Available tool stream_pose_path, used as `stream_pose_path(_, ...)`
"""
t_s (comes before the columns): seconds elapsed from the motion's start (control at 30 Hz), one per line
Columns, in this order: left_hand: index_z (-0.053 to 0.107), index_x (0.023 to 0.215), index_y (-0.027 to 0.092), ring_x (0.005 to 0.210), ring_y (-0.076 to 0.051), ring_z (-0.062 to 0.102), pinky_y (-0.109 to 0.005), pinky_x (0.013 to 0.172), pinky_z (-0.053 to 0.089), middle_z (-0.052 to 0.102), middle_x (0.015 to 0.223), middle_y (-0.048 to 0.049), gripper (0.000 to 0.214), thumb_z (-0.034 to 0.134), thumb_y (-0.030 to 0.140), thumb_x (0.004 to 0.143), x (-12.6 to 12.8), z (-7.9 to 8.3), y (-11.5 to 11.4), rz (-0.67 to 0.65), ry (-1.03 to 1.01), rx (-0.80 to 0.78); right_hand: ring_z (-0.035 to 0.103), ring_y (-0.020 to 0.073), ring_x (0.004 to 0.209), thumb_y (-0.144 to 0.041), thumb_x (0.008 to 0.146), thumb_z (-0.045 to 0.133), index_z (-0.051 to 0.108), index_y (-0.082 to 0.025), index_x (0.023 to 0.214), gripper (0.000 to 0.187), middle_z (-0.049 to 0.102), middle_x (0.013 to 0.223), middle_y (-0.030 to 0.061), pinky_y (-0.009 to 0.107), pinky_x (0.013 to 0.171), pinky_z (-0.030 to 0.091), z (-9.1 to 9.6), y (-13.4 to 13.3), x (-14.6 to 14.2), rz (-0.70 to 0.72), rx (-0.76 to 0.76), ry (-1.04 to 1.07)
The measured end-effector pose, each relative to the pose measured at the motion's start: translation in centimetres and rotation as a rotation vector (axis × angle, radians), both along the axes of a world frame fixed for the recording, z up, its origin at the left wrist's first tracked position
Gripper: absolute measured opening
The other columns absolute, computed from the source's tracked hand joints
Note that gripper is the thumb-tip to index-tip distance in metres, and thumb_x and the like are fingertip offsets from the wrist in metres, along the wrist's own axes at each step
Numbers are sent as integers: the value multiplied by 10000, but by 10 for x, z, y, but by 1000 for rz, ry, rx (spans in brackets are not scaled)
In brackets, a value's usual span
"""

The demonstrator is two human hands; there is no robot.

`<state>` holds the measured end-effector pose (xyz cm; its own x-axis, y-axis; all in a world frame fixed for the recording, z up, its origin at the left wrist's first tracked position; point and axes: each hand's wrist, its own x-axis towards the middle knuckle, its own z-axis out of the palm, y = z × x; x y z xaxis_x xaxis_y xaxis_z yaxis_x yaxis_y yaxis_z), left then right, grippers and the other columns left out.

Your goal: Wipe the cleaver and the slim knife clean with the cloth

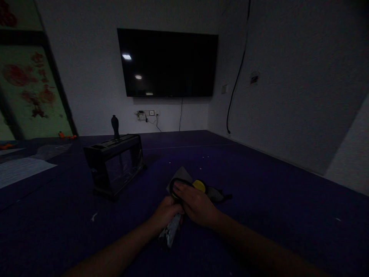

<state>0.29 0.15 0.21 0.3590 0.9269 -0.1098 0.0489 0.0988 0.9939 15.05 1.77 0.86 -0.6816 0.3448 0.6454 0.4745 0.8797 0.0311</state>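
Observation:
Low in the middle, my left hand (166,213) is closed round a whitish, worn handle (170,232) that sticks out below it. A flat grey piece with a squared corner (182,174) shows above the hands; it looks like a blade, but its join to the handle is hidden. My right hand (200,206) lies against my left, its fingers curled over a dark round piece with a black rim (173,185). Just beyond the right fingers is a yellow round part (199,186), beside a dark grey, strap-like object (216,194) on the purple surface.
A black frame (113,148) with clear sides stands to the left, a dark bottle-shaped handle (115,126) on top. White sheets (25,169) and clear plastic (52,151) lie farther left. A black cable (238,77) hangs on the right wall; a television (170,63) is mounted ahead.

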Motion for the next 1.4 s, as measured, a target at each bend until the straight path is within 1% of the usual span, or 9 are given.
stream_pose_path(0.2, 507, 471, 136, 293, -111, 440, -201, 314, 297, 501, 371, -8, 97, 461, 207, 519, 0, 1, 0, -17, 20, -4, 378, 198, 1221, -49, 747, 378, 415, -76, 1245, 500, 478, 1265, 167, 378, 982, 374, -1, 1, 1, 8, -3, -10)
stream_pose_path(0.43, 511, 471, 135, 304, -105, 443, -199, 327, 307, 502, 379, -4, 115, 458, 206, 545, 0, 0, -1, -13, 35, -3, 377, 204, 1221, -43, 749, 373, 433, -58, 1226, 481, 490, 1249, 179, 377, 979, 379, 0, 0, 0, 7, -7, -2)
stream_pose_path(0.6, 520, 491, 129, 296, -106, 442, -198, 315, 306, 504, 380, -6, 116, 469, 220, 542, 0, -2, 0, -18, -3, 6, 384, 200, 1217, -43, 750, 376, 418, -72, 1242, 495, 490, 1252, 172, 386, 982, 375, -2, 1, 1, 7, -9, -10)
stream_pose_path(0.93, 521, 492, 132, 292, -108, 441, -200, 314, 325, 509, 378, -4, 103, 468, 218, 511, 0, -3, 2, -21, -20, -4, 383, 204, 1217, -50, 747, 382, 435, -52, 1229, 485, 476, 1264, 179, 370, 983, 374, -1, 0, 1, -3, -9, -17)
stream_pose_path(1.13, 520, 501, 129, 301, -108, 444, -203, 317, 320, 510, 384, -9, 106, 474, 221, 528, -2, -3, 1, -36, -14, -11, 383, 203, 1217, -57, 750, 386, 442, -82, 1228, 482, 470, 1276, 160, 375, 966, 389, 1, -2, 1, -20, -34, -21)
stream_pose_path(1.4, 521, 516, 127, 301, -112, 449, -207, 323, 316, 511, 396, -8, 100, 477, 212, 545, -1, -1, -1, -17, 4, -18, 397, 204, 1207, -50, 744, 385, 452, -84, 1217, 478, 487, 1259, 163, 380, 964, 390, 4, -3, 0, -13, -44, -14)
